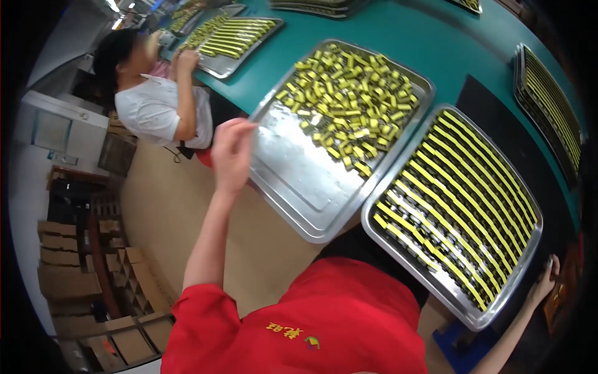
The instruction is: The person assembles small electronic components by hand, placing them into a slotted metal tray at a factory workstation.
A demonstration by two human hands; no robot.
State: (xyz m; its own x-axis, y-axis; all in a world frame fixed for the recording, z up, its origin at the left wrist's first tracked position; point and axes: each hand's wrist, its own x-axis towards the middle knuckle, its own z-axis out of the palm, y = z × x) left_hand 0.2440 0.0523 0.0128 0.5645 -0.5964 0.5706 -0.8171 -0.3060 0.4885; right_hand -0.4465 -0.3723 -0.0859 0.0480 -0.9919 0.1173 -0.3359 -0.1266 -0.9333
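My left hand (231, 151) is raised beside the left rim of a metal tray (293, 187), fingers loosely together and pointing at the rim; I cannot see anything held in it. That tray holds a loose heap of small yellow-and-dark parts (349, 103) in its far half. My right hand (546, 279) rests at the near right corner of a second metal tray (458, 311), fingers on its edge. This tray is filled with neat rows of the same yellow-and-dark parts (461, 199). My red shirt (324, 324) fills the lower middle.
Both trays lie on a green table (436, 43). More trays of rowed parts lie at the far right (551, 106) and far left (233, 37). Another person in a white shirt (156, 106) works at the far-left tray. Cardboard boxes (68, 274) are stacked on the floor at left.
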